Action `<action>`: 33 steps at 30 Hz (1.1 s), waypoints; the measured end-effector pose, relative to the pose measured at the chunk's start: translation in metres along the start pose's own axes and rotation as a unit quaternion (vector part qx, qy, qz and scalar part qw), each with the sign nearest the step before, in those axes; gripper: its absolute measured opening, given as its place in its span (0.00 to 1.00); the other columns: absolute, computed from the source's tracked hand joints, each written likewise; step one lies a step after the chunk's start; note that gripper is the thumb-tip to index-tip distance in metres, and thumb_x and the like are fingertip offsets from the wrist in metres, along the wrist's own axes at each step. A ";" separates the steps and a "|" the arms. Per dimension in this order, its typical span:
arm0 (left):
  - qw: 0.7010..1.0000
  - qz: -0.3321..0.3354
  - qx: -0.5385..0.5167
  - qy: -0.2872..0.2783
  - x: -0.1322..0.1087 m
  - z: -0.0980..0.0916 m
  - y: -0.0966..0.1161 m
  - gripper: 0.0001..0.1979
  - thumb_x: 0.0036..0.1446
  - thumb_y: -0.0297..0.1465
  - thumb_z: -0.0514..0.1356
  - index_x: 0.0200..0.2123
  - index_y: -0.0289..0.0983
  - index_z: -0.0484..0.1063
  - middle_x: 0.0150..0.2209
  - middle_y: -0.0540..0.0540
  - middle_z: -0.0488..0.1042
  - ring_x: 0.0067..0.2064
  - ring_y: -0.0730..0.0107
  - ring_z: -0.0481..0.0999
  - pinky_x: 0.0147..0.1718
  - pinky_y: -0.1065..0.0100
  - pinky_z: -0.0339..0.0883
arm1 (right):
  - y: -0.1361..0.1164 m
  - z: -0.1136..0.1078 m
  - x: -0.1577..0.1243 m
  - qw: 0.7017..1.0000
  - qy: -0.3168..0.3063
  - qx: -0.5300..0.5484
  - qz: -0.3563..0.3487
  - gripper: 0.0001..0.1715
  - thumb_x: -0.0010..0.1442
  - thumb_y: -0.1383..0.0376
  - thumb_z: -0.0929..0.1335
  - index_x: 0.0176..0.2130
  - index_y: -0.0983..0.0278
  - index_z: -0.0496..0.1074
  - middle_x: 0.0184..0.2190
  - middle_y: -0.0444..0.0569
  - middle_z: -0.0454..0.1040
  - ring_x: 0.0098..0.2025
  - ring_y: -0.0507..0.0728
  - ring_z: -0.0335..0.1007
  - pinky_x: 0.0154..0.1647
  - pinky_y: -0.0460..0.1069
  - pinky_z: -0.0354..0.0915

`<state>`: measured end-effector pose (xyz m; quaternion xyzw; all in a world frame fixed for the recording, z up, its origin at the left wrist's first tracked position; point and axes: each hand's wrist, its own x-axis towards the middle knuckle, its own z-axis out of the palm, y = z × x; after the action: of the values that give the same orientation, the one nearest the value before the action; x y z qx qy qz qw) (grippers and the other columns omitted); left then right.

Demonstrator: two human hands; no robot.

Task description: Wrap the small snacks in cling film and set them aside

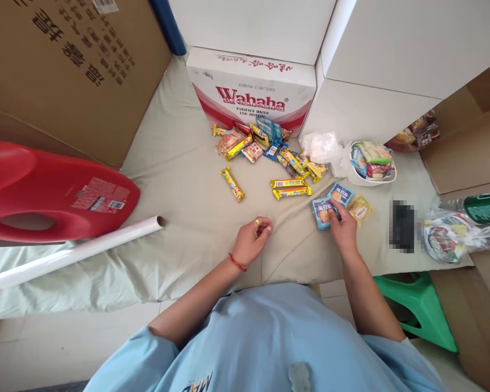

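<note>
My right hand (343, 227) has its thumb and fingers on the right edge of a blue snack packet (320, 211). Just behind it lies a second blue packet (340, 191), and a yellow snack packet (360, 209) is to the right of the hand. My left hand (253, 237) is curled closed above the cloth, with a ring and a red bracelet, and nothing shows in it. Two yellow snack sticks (291, 188) lie side by side beyond my hands. A single yellow stick (232, 184) rests farther left.
Mixed snacks (253, 142) are heaped before a Wahaba-type water carton (251, 90). A white basket (373, 173) holds packets, beside a crumpled plastic bag (320, 146). At left are a red jug (57, 190) and a white roll (79, 251); at right, a green can (485, 207).
</note>
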<state>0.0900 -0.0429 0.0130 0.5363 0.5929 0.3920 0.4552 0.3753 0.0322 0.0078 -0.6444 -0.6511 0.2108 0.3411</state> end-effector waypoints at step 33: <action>0.917 0.183 0.337 0.110 -0.112 -0.089 -0.063 0.14 0.66 0.26 0.55 0.50 0.42 0.76 0.50 0.42 0.80 0.50 0.58 0.78 0.51 0.56 0.75 | -0.001 -0.040 0.169 0.964 0.055 -0.259 -0.032 0.11 0.60 0.63 0.68 0.40 0.66 0.78 0.41 0.59 0.76 0.40 0.62 0.70 0.48 0.60 0.65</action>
<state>-0.0115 -0.1596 -0.0091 0.7103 0.6279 0.3021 0.0998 0.4144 0.1914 0.0648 -0.7001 -0.6841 -0.0120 0.2043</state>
